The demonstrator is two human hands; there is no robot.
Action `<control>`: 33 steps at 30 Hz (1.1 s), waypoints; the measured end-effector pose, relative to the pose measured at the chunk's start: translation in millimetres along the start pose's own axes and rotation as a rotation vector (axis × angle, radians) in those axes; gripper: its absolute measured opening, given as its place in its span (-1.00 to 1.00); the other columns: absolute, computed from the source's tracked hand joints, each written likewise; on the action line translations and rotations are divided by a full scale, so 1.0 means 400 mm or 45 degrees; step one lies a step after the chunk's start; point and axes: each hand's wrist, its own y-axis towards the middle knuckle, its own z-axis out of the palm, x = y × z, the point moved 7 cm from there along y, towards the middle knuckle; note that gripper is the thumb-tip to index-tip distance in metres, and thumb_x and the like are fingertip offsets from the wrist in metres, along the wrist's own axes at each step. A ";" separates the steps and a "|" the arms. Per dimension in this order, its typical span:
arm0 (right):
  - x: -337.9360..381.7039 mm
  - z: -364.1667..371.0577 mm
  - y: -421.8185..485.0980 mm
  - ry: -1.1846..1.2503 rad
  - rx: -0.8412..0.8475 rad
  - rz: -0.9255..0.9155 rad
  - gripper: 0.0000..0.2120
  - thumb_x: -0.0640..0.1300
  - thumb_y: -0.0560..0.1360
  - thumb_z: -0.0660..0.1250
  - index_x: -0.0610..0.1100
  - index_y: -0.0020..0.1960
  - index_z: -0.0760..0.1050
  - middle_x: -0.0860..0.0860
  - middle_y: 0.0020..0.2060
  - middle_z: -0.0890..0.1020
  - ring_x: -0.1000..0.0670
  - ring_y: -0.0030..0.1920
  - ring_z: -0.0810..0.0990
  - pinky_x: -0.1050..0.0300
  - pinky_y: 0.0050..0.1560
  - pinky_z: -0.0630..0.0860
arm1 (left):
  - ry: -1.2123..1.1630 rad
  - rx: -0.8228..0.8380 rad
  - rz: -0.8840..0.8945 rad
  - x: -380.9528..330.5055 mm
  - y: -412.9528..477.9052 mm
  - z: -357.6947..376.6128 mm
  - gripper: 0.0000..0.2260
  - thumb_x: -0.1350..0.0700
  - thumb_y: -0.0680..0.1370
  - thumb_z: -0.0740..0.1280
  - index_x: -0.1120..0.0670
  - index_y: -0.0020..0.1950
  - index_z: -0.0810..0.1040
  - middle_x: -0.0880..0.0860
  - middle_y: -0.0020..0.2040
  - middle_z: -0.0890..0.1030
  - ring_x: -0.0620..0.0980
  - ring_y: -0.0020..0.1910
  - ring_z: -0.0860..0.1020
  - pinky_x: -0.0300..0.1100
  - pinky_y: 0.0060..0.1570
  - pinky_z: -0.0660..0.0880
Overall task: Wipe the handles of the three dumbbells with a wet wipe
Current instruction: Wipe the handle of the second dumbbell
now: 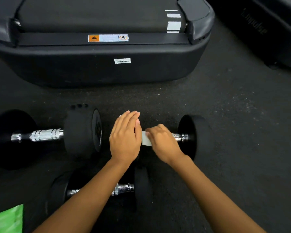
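The left hand (124, 138) lies flat, fingers straight, over the hidden inner head of the right-hand dumbbell (196, 137); beside it the right hand (164, 142) curls round the wet wipe (146, 138) on the handle. A green packet (7, 219) is cut off lower left, the left forearm (84, 199) crosses the near dumbbell (124, 188), and a treadmill (107, 69) stands behind.

I see right grip (163, 142) curled over wipe (145, 140) on handle (180, 137) of right dumbbell (195, 135). Left grip (125, 138), fingers straight, lies flat over its hidden left end. Second dumbbell (45, 134) at left on floor (233, 115), third dumbbell (123, 189) under left forearm. Green packet (7, 219) bottom left; treadmill (107, 64) behind.
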 end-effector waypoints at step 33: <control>-0.019 -0.011 -0.056 0.041 -0.217 -0.172 -0.77 -0.19 0.49 0.33 -0.24 0.13 0.51 -0.08 0.05 0.60 -0.03 0.10 0.51 0.16 0.40 0.16 | 0.003 0.010 0.018 -0.001 -0.005 0.000 -0.64 0.08 0.60 0.06 0.19 0.22 0.55 0.08 0.18 0.59 0.03 0.27 0.48 0.02 0.27 0.40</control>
